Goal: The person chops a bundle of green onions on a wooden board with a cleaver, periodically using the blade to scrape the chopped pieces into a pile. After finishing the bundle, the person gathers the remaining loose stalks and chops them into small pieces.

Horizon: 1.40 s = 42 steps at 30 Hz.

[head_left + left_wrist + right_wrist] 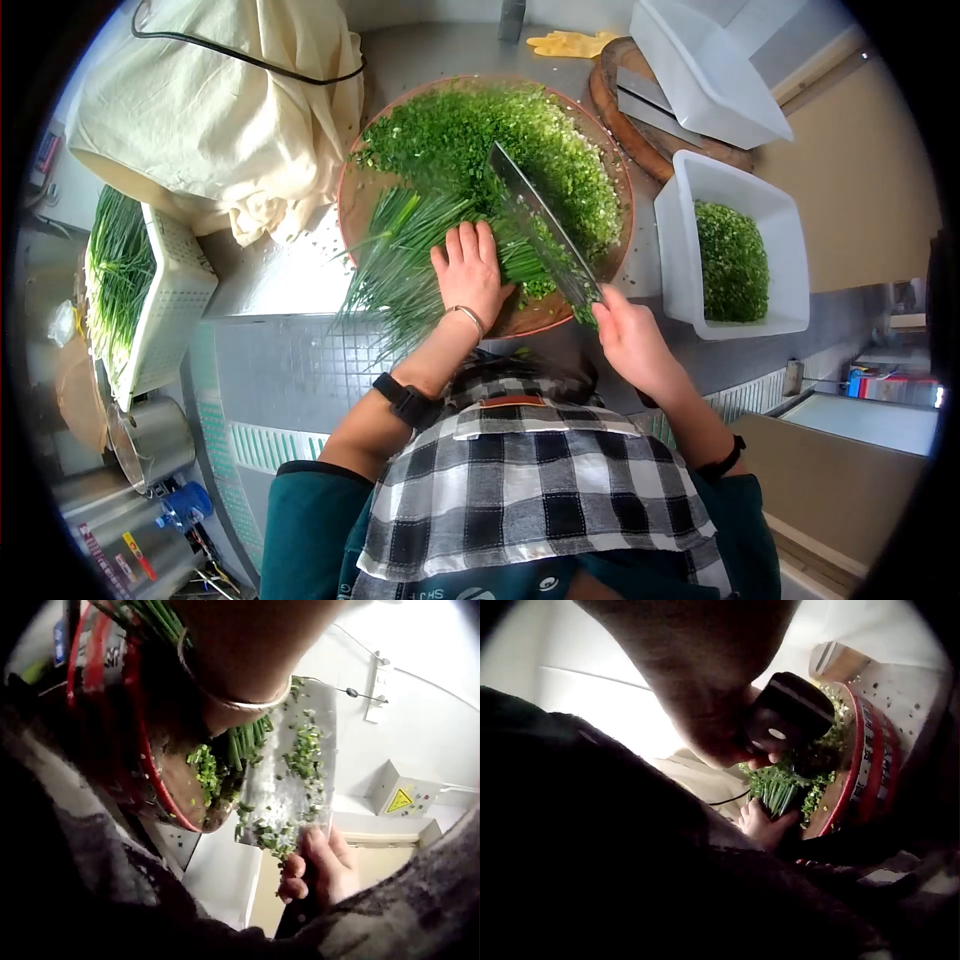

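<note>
On the round chopping board lies a bunch of long thin scallions, with a broad heap of chopped scallions behind it. My left hand holds the bunch down, its fingers over the stalks and thumb at the side near the cut ends. By its black handle, my right hand grips a cleaver. The blade stands tilted beside the cut ends, and green bits stick to its face in the left wrist view.
A white tub of chopped greens stands right of the board. Behind it, another white tub rests on a round wooden board. Yellow gloves lie at the back. Cream cloth and a crate of whole scallions stand left.
</note>
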Each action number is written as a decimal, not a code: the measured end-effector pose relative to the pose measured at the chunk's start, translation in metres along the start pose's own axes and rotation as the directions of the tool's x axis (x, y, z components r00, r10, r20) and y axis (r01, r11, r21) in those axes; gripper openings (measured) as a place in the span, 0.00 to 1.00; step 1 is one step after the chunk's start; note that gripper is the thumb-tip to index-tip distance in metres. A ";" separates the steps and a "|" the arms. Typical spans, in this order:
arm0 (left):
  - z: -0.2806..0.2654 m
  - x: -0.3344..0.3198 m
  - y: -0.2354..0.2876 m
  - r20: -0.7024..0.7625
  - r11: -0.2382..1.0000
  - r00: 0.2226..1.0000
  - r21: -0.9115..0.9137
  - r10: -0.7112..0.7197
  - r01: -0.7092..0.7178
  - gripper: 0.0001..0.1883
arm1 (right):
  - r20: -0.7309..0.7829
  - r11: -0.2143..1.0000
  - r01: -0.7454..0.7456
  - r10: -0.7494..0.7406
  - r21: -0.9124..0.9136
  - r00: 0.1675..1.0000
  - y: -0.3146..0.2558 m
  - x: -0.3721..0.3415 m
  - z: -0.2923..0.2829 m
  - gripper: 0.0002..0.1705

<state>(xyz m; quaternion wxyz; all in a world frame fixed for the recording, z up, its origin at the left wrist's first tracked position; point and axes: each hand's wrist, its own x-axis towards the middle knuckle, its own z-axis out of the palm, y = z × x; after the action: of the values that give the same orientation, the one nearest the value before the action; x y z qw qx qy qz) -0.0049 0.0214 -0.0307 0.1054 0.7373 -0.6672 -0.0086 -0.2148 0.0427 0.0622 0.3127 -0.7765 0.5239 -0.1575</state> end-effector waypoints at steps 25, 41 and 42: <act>0.009 -0.013 -0.014 -0.124 0.973 0.977 -0.133 0.175 -0.191 0.59 | 0.042 0.998 -0.013 0.016 -0.054 0.999 -0.007 -0.001 -0.005 0.10; 0.011 -0.010 -0.019 -0.073 0.972 0.974 -0.086 0.215 -0.221 0.45 | 0.144 0.985 -0.046 0.070 -0.165 0.987 0.008 0.061 0.038 0.10; 0.010 -0.009 -0.019 -0.073 0.973 0.975 -0.088 0.210 -0.216 0.45 | 0.125 0.985 -0.034 0.055 -0.168 0.991 0.008 0.064 0.039 0.10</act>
<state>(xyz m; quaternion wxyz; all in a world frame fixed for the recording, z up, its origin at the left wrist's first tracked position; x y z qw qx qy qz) 0.0111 0.0310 -0.0446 0.1617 0.6557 -0.7375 -0.0060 -0.1728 -0.0048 0.0218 0.2839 -0.7963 0.5311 -0.0560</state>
